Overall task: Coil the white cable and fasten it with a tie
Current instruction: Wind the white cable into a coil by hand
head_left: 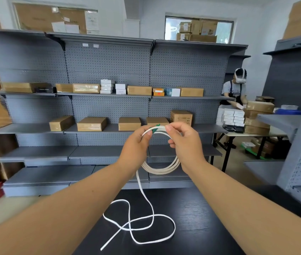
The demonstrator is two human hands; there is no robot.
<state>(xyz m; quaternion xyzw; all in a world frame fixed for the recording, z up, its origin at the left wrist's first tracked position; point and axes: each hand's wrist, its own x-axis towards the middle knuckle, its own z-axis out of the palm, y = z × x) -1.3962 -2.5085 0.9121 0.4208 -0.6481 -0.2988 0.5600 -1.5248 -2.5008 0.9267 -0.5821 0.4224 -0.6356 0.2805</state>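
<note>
Mid-coiling: left hand (pixel 136 142) and right hand (pixel 186 144) both grip the white cable (pixel 161 169) loops, next wind in the slack on the counter (pixel 201 218).

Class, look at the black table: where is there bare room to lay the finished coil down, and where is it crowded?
The black table is bare right of the loose white cable, out to its right edge. The loose loops crowd the middle. Both forearms cross the near corners.
</note>
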